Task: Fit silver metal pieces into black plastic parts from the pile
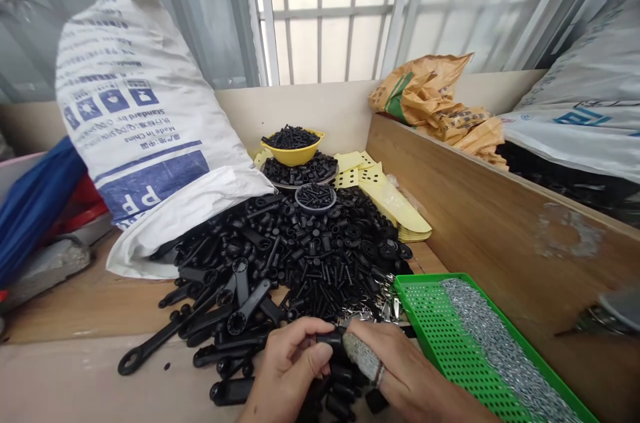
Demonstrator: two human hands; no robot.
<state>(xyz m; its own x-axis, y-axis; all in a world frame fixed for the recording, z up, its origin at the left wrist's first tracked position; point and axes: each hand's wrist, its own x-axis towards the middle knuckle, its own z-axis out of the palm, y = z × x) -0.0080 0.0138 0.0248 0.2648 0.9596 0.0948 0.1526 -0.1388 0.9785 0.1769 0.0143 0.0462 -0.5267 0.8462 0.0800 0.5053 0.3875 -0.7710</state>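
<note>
At the bottom centre my left hand (290, 366) pinches a small black plastic part (330, 338) between thumb and fingers. My right hand (400, 373) meets it from the right; its thumb wears a grey mesh cover (363, 354) and presses on the same part. Both hands are closed over the near edge of a big heap of black plastic parts (300, 256): long handles with ring ends, caps and screws. A few shiny metal clips (387, 303) lie just beyond my right hand.
A green perforated tray (425, 309) of silvery chain lies at right. A white woven sack (145, 136) spills parts from the left. At the back stand a yellow bowl (295, 155), a metal dish, a small grey cup (315, 197) and yellow sheets (385, 196). A wooden partition (500, 223) runs along the right.
</note>
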